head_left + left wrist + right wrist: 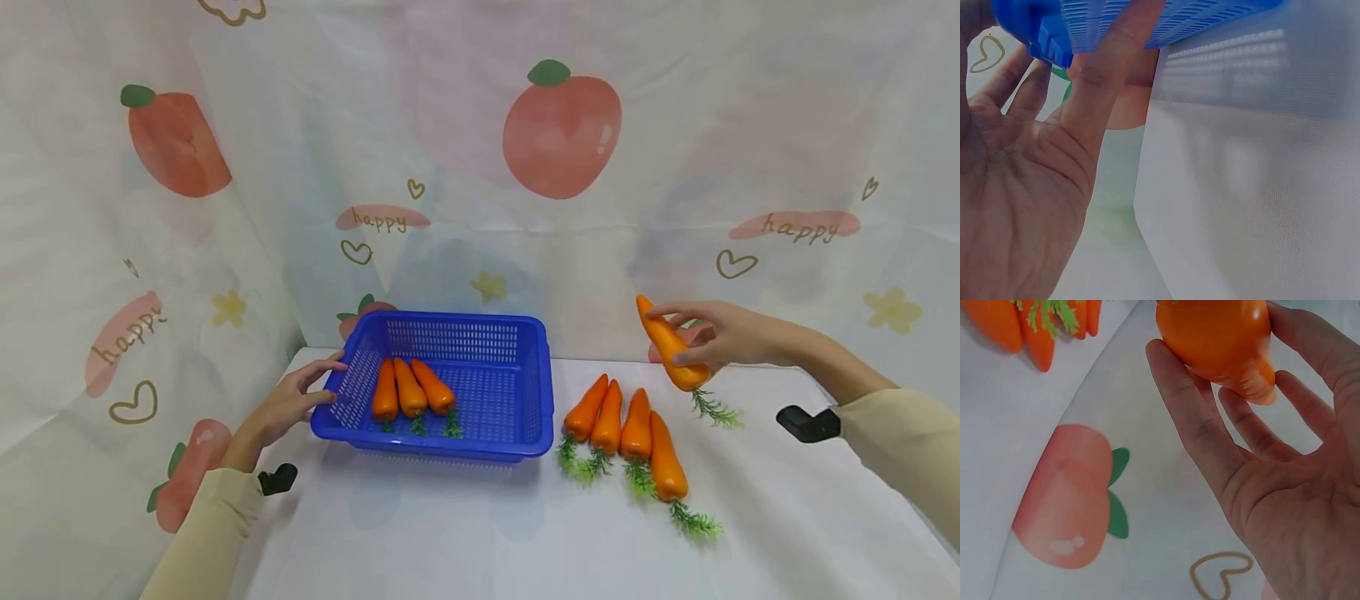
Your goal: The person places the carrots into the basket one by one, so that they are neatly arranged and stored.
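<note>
My right hand (723,333) holds an orange carrot (670,343) with green leaves above the table's right side, its tip pointing up and left. The right wrist view shows thumb and fingers round that carrot (1216,337). At the left side of a blue plastic basket (442,446), my left hand (288,400) grips the rim, fingertips over it. From the left wrist, the thumb lies against the basket wall (1210,22); some fingertips are hidden. Three carrots (411,390) lie side by side inside the basket, toward its left.
Several more carrots (636,429) lie in a row on the white table (465,533), right of the basket, leaves toward the front. A printed cloth (465,150) with fruit pictures hangs behind the table and along the left.
</note>
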Tool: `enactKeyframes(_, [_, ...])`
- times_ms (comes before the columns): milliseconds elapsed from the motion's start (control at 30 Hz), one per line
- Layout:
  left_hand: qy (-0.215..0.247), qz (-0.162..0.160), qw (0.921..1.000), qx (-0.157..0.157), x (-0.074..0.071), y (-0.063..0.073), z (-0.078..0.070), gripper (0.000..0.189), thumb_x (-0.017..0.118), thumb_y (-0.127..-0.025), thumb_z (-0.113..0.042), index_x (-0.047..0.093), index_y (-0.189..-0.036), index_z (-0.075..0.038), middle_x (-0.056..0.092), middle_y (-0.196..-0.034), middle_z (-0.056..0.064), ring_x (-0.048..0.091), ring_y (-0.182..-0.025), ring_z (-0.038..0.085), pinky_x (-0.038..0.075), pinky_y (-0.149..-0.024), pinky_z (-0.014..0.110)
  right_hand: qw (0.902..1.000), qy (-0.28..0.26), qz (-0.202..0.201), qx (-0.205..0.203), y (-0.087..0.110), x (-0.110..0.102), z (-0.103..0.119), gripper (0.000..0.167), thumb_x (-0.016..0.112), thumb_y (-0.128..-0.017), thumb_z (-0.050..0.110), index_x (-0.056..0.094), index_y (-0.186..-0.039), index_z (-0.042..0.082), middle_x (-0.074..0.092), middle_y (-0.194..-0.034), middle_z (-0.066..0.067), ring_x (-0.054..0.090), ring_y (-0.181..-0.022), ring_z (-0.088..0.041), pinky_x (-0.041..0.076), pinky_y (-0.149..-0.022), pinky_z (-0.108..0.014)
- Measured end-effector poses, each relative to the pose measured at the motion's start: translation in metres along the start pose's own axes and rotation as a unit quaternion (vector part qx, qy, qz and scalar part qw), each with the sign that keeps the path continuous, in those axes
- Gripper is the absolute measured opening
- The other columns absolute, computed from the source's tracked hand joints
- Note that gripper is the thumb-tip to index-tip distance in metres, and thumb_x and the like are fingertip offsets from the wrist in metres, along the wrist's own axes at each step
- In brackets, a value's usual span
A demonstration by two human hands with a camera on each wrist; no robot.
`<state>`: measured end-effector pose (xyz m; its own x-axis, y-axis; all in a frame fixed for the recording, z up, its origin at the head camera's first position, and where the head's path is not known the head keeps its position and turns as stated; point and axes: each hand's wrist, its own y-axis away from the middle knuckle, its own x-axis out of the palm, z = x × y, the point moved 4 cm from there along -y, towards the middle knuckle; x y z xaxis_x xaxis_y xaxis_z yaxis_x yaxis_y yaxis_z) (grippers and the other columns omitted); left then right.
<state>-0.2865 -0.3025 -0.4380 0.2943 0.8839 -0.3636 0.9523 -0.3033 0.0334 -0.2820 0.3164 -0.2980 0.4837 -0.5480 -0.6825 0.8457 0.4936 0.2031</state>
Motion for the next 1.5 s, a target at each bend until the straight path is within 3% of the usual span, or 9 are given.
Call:
enactKeyframes(133, [0.0, -0.001, 1.0, -0.001, -0.001, 0.0, 0.0, 0.049, 0.06, -0.101, -0.009, 0.049, -0.149, -0.009, 0.019, -0.172, 0.004, 0.02, -0.15, 0.054, 0.058, -0.088, 0.057, 0.9998, 0.018, 0.0, -0.011, -0.016, 0.002, 0.013, 0.071, 0.078, -0.093, 0.025, 0.042, -0.155, 0.018, 0.044, -0.146, -0.023, 0.064, -0.112, -0.036, 0.063, -0.076, -0.039])
enactKeyframes(533, [0.005, 0.004, 1.0, 0.001, -0.001, -0.001, 0.001, 0.049, 0.061, -0.102, -0.011, 0.049, -0.149, -0.009, 0.019, -0.172, 0.004, 0.019, -0.15, 0.054, 0.057, -0.09, 0.059, 0.9994, 0.002, 0.032, -0.008, -0.069, 0.024, 0.051, 0.073, 0.076, -0.094, 0.025, 0.039, -0.157, 0.021, 0.037, -0.153, -0.024, 0.059, -0.123, -0.044, 0.063, -0.081, -0.046])
enactKeyframes(767, [0.015, 0.006, 0.9999, 0.001, -0.001, 0.0, 0.0, 0.049, 0.061, -0.102, -0.012, 0.048, -0.149, -0.008, 0.018, -0.172, 0.004, 0.02, -0.15, 0.053, 0.057, -0.091, 0.058, 0.9978, -0.012, 0.059, -0.029, -0.105, 0.038, 0.071, 0.072, 0.074, -0.096, 0.018, 0.037, -0.159, 0.015, 0.037, -0.153, -0.026, 0.067, -0.107, -0.036, 0.063, -0.08, -0.047])
enactKeyframes(967, [0.013, 0.006, 0.9999, 0.002, -0.001, -0.001, 0.0, 0.048, 0.061, -0.103, -0.015, 0.049, -0.15, -0.009, 0.018, -0.172, 0.003, 0.02, -0.15, 0.052, 0.057, -0.091, 0.058, 0.9952, -0.032, 0.083, -0.041, -0.135, 0.055, 0.082, 0.072, 0.073, -0.097, 0.015, 0.037, -0.159, 0.014, 0.037, -0.154, -0.025, 0.07, -0.104, -0.033, 0.063, -0.08, -0.047])
enactKeyframes(1300, [0.008, 0.004, 1.0, -0.002, -0.002, -0.004, 0.005, 0.048, 0.061, -0.104, -0.017, 0.05, -0.149, -0.011, 0.019, -0.172, 0.002, 0.02, -0.151, 0.051, 0.057, -0.09, 0.058, 0.9929, -0.026, 0.107, -0.044, -0.177, 0.088, 0.096, 0.071, 0.075, -0.095, 0.016, 0.042, -0.157, 0.02, 0.037, -0.157, -0.022, 0.064, -0.118, -0.036, 0.063, -0.08, -0.047])
enactKeyframes(1500, [0.017, 0.007, 0.9998, 0.002, -0.003, -0.004, 0.005, 0.047, 0.061, -0.104, -0.015, 0.05, -0.149, -0.01, 0.019, -0.172, 0.002, 0.022, -0.15, 0.052, 0.057, -0.09, 0.058, 0.9884, -0.057, 0.138, -0.03, -0.199, 0.109, 0.101, 0.069, 0.074, -0.095, 0.013, 0.043, -0.157, 0.021, 0.034, -0.158, -0.022, 0.061, -0.124, -0.036, 0.063, -0.08, -0.047])
